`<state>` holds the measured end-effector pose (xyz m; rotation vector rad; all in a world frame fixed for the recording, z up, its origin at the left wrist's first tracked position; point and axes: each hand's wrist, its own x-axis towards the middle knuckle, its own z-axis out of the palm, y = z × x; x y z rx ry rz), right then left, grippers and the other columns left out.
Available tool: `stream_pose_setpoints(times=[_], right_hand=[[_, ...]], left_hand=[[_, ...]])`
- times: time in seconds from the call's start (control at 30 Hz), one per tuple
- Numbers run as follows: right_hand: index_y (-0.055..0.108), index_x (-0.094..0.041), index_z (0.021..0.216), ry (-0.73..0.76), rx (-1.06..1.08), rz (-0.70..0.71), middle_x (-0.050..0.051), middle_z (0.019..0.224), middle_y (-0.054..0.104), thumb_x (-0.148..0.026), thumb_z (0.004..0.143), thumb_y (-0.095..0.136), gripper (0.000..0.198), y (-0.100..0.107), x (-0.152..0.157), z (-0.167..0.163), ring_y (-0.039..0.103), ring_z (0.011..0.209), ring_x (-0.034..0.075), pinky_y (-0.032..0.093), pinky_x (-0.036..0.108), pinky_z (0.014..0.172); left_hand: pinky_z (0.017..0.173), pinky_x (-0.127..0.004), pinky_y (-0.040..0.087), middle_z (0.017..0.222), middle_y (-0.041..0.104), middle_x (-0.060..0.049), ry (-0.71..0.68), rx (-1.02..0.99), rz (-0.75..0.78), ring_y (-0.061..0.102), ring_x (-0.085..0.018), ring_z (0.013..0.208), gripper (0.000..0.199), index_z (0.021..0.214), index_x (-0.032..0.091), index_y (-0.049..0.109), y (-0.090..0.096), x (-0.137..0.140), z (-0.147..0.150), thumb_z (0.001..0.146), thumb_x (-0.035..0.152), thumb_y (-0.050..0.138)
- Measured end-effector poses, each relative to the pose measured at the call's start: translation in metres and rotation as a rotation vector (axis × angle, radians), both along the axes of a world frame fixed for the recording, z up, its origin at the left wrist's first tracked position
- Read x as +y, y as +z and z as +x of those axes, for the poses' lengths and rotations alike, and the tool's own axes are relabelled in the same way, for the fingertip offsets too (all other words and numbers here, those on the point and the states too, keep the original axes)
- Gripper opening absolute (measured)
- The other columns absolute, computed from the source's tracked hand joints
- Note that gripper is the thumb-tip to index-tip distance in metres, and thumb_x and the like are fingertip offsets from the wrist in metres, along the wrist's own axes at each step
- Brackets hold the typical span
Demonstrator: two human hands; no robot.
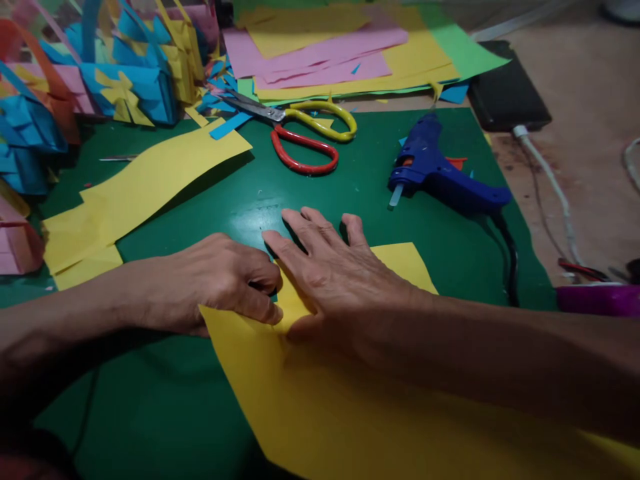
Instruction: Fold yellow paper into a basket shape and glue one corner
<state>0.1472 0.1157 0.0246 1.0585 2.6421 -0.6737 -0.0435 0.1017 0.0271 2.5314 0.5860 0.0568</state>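
Observation:
A large sheet of yellow paper [360,413] lies under both hands on the green board [165,387], its near part spreading toward me. My left hand [227,283] is closed at the paper's left side, thumb and bent fingers pinching its edge. Palm down, my right hand [335,280] rests flat across the paper with its fingers spread. A piece of the yellow sheet shows beyond the right wrist. What lies beneath the right palm is hidden.
Scissors [305,130] and a blue glue gun [430,167] lie beyond my hands. A curled yellow strip [160,180] is at left, near small paper baskets [130,93]. Stacked coloured sheets [340,50] and a black phone-like device [510,87] sit at the back.

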Motion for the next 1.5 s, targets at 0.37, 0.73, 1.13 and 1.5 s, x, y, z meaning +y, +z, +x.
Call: stream_pose_setpoints(times=[0.37, 0.73, 1.13, 1.5], right_hand=[[0.023, -0.019, 0.143, 0.071, -0.058, 0.148, 0.020, 0.150, 0.019, -0.030, 0.065, 0.074, 0.094, 0.010, 0.018, 0.014, 0.012, 0.137, 0.041, 0.010, 0.071, 0.101], [0.045, -0.028, 0.127, 0.115, -0.078, 0.319, 0.012, 0.138, 0.042, -0.026, 0.069, 0.068, 0.062, 0.013, 0.022, 0.020, 0.028, 0.130, 0.041, 0.024, 0.069, 0.096], [0.059, -0.017, 0.099, 0.132, -0.013, 0.124, 0.006, 0.092, 0.059, -0.016, 0.073, 0.063, 0.027, 0.027, 0.031, 0.010, 0.053, 0.084, 0.019, 0.035, 0.028, 0.067], [0.064, -0.017, 0.072, 0.058, -0.105, -0.067, 0.000, 0.068, 0.062, -0.021, 0.074, 0.060, 0.005, 0.043, 0.026, 0.003, 0.052, 0.060, 0.012, 0.030, 0.024, 0.052]], left_hand=[[0.057, -0.028, 0.025, 0.082, 0.060, -0.004, 0.008, 0.033, -0.024, 0.054, -0.014, 0.075, 0.020, 0.093, 0.024, 0.067, 0.000, 0.000, 0.000, 0.090, 0.025, 0.048], [0.056, -0.027, 0.025, 0.081, 0.059, -0.003, 0.024, 0.003, -0.053, 0.053, -0.013, 0.073, 0.016, 0.094, 0.024, 0.068, 0.001, 0.000, 0.000, 0.086, 0.023, 0.054], [0.060, -0.025, 0.034, 0.082, 0.065, -0.004, 0.087, -0.095, 0.028, 0.059, -0.015, 0.076, 0.023, 0.089, 0.024, 0.071, -0.005, -0.005, 0.000, 0.078, 0.012, 0.055], [0.058, -0.018, 0.037, 0.086, 0.070, -0.005, 0.074, -0.074, -0.097, 0.062, -0.012, 0.070, 0.019, 0.088, 0.020, 0.073, -0.003, 0.004, 0.002, 0.078, 0.014, 0.058]])
